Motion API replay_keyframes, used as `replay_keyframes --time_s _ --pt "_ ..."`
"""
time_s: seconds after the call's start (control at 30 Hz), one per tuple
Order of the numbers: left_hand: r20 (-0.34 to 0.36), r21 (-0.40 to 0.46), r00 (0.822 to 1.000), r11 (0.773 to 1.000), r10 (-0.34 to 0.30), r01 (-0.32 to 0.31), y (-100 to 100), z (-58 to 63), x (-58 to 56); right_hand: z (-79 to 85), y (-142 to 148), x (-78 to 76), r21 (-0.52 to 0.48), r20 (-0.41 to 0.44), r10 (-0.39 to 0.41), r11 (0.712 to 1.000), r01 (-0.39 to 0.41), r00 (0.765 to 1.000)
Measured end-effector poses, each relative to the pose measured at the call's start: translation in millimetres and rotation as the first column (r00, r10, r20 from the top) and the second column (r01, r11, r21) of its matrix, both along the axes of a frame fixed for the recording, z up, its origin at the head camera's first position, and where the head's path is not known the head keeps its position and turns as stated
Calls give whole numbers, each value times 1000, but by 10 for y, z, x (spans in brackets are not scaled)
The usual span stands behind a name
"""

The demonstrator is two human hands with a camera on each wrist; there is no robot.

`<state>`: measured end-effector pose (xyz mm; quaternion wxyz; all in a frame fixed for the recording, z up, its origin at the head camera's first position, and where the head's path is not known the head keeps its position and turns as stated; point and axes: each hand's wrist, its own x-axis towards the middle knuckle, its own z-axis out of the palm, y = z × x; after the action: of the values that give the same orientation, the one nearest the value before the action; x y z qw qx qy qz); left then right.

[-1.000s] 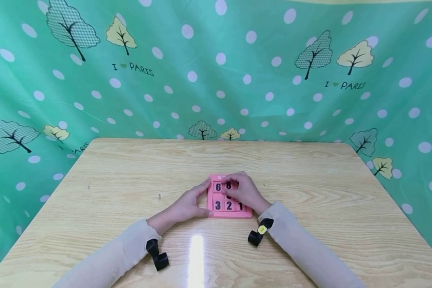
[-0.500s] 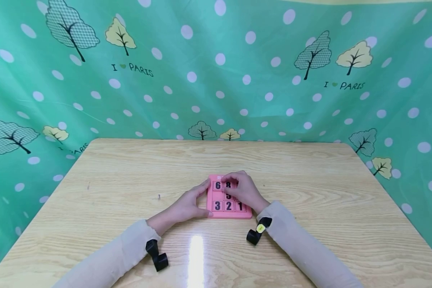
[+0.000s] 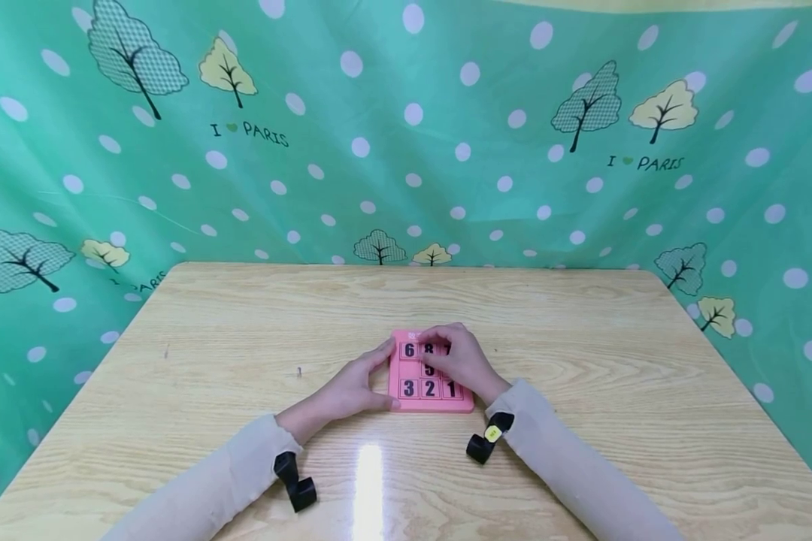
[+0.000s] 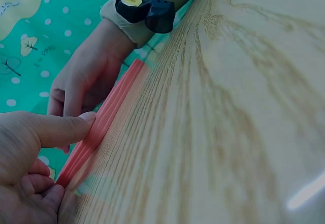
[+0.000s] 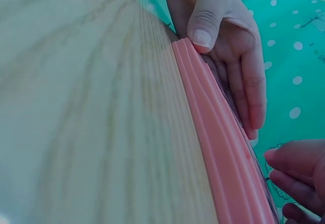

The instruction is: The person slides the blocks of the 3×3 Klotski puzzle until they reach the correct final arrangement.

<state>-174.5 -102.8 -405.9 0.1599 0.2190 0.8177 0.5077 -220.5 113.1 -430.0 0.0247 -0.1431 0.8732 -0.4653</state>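
A pink number slide puzzle (image 3: 436, 405) lies flat on the wooden table. Its top row shows 6, 8 and part of a 7, and its bottom row 3, 2 and 1. Left of the 5 tile (image 3: 429, 369) is a bare pink slot; right of the 5, my hand hides the board. My left hand (image 3: 352, 387) holds the frame's left side, thumb (image 4: 76, 127) at the near corner, fingers along the far part. Bent over the upper right of the board is my right hand (image 3: 465, 364), thumb and index tips slightly apart beside the 8 tile (image 3: 429, 349).
The wooden table (image 3: 277, 315) reaches back to a green dotted curtain (image 3: 379, 173) printed with trees. Each sleeve cuff carries a black wrist camera, one on the left (image 3: 296, 481) and one on the right (image 3: 489, 439). Glare (image 3: 368, 488) streaks the near tabletop.
The right fingers have shifted slightly over the board, and more of the 5 now shows below them. The left hand and the puzzle frame stay in place.
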Motion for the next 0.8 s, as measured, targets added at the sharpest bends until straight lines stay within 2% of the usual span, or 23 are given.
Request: replay_keyframes --time_s 0.17,0.23,0.43,0.8 --pt "-22 -9 1000 1000 6 -6 -20 -244 -108 55 41 85 3 -17 -4 1000 4 1000" --pt "-24 -7 1000 1000 6 -6 -27 -280 -123 61 58 126 6 -20 -1 1000 2 1000" --pt "-26 -9 1000 1000 10 -10 -44 -265 -108 52 88 253 -25 9 37 999 -37 999" --pt "-33 -21 999 1000 7 -7 -44 -265 -109 57 116 423 -63 -6 81 995 -81 997"
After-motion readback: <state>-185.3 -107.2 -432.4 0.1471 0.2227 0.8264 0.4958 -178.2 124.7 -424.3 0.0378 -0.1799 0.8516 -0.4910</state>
